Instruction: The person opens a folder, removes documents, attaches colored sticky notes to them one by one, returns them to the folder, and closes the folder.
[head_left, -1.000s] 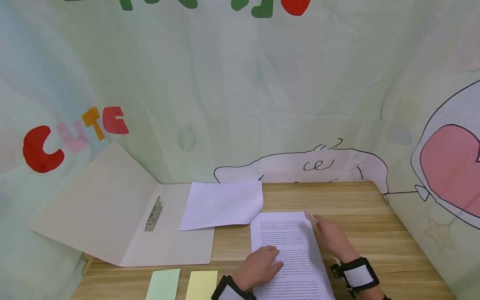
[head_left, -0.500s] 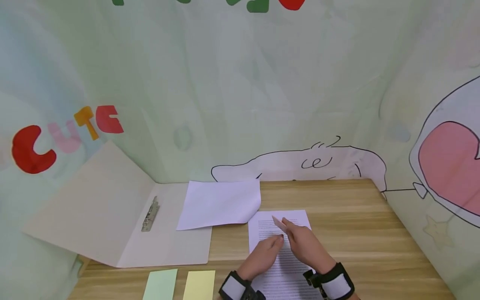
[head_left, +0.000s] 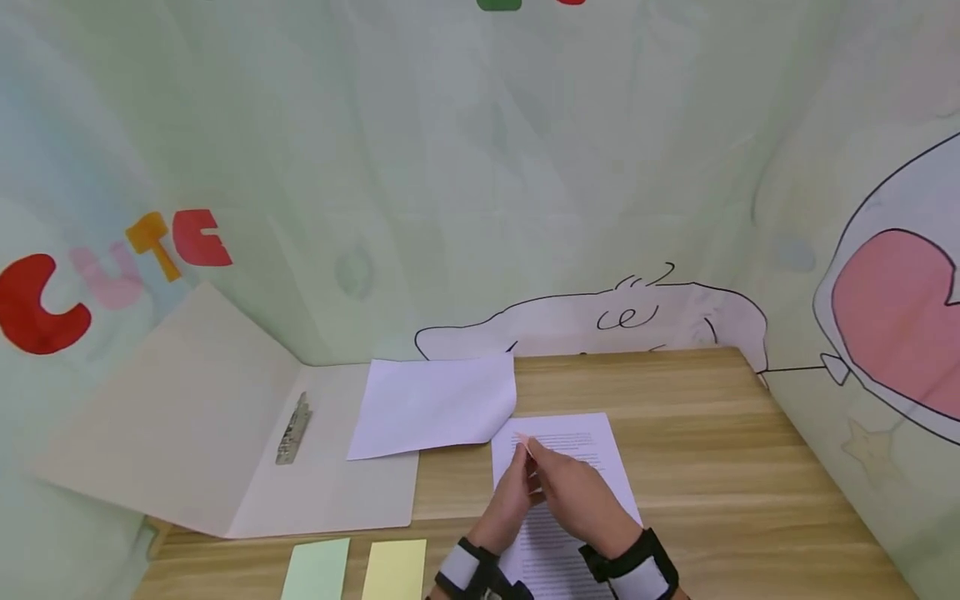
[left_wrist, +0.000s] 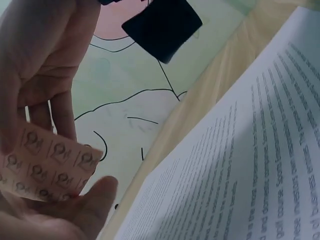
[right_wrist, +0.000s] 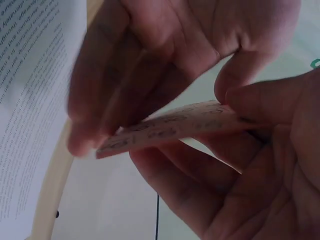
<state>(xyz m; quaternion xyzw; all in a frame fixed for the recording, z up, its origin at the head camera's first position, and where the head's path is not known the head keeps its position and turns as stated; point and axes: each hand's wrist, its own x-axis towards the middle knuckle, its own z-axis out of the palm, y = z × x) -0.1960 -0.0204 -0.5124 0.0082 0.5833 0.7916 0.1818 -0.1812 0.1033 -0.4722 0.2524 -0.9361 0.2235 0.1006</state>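
Note:
My right hand (head_left: pixel 581 492) pinches a small pink paper piece (left_wrist: pixel 52 162) between thumb and fingers. Rows of dark printed figures cover the piece in both wrist views. My left hand (head_left: pixel 507 500) meets the right one over the printed sheet. In the right wrist view its curled fingers (right_wrist: pixel 82 132) hold the far end of the pink piece, with its thumb by the near edge. From the head, just a tip of the piece shows between the hands. Below them lies the printed sheet (head_left: pixel 555 550), partly covered by hands and wrists.
An open folder (head_left: pixel 352 500) with a metal clip (head_left: pixel 293 429) stands at left, its cover leaning on the wall. A blank white sheet (head_left: pixel 431 404) overlaps the folder and wooden table (head_left: pixel 712 467). Green (head_left: pixel 317 571) and yellow paper notes (head_left: pixel 393 571) lie at the front.
My right hand has come left from the printed sheet's upper right edge with the pink piece. My left hand has risen from the sheet to meet it. The head view has shifted slightly.

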